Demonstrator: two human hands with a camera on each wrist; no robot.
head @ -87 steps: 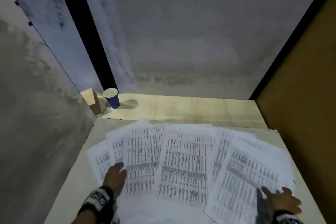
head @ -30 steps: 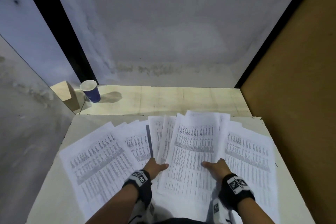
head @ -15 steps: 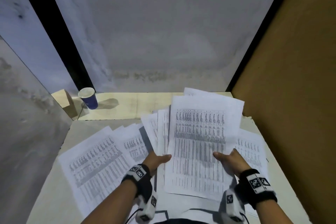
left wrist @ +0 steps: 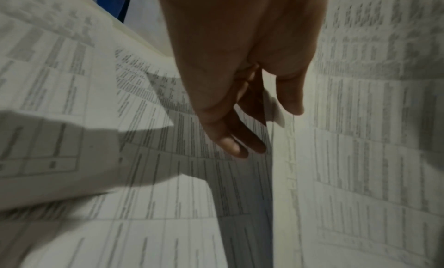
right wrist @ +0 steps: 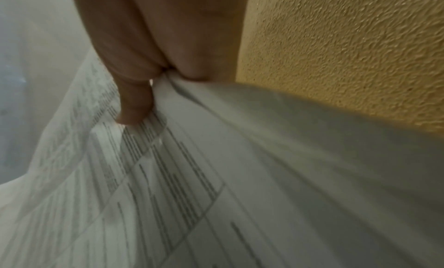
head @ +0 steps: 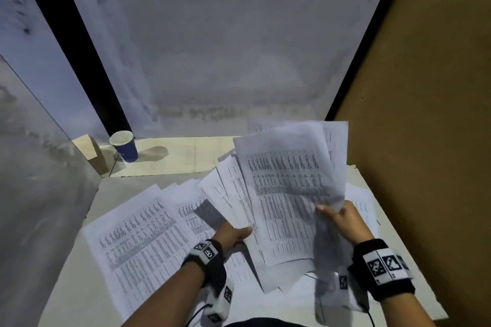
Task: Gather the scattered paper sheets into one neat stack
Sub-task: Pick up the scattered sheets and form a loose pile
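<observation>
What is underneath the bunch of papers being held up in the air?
Under the lifted bundle of sheets more printed sheets lie spread on the white tabletop. The left hand and right hand grip the bundle's edges. How many sheets lie directly beneath is hidden.

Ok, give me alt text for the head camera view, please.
Two hands lift a loose bundle of printed sheets off a table, the left hand and right hand each gripping an edge. More sheets lie spread at left; a blue cup stands behind.
</observation>
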